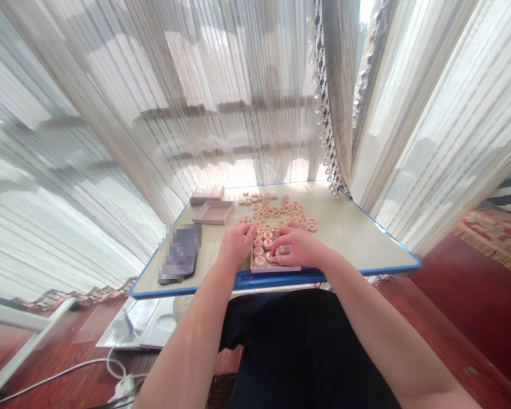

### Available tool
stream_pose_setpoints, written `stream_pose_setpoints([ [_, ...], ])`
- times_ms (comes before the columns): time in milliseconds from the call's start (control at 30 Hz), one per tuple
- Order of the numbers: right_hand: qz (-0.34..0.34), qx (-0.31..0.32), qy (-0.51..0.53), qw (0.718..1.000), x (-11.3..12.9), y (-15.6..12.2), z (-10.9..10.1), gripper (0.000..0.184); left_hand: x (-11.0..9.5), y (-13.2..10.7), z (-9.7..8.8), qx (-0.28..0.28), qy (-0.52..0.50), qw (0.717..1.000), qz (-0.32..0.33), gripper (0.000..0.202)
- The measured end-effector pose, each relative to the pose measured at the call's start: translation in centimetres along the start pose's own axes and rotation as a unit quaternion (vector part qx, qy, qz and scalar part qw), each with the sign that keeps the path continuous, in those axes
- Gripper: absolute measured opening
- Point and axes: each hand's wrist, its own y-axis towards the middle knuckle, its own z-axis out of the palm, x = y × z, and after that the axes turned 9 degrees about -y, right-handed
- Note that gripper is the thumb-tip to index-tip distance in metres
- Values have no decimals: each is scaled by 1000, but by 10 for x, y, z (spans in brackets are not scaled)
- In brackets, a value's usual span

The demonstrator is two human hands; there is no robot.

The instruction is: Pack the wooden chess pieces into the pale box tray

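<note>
While both bare forearms reach toward twelve o'clock in the head view, the left hand (237, 244), palm down with bent fingers, rests at the ten o'clock edge of a shallow, pale, rectangular box (276, 269); whether it grips that wall, I cannot tell. From three o'clock, the right hand (297, 247) arches over the box, its fingertips at a disc; whether they pinch it is unclear. Inside lie round, wood-coloured discs (268, 243) with red characters. More loose discs (276, 215) scatter at twelve o'clock across a smooth, cream tabletop with a blue rim (357, 244). A shallow, open, pale tray (215, 212) sits at ten o'clock, and a dark, flat, rectangular phone (185, 250) at nine.
</note>
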Motion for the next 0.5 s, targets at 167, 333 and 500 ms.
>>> stream_pose_setpoints([
  [167, -7, 0, 6, 1000, 1, 2, -1, 8, 1, 0, 1, 0, -8, 1000, -6, 39],
  [333, -6, -4, -5, 1000, 0, 4, 1, 7, 0, 1, 1, 1, -16, 1000, -26, 38],
  [500, 0, -5, -3, 1000, -1, 6, 1, 8, -3, 1, -1, 2, -8, 999, -33, 40],
])
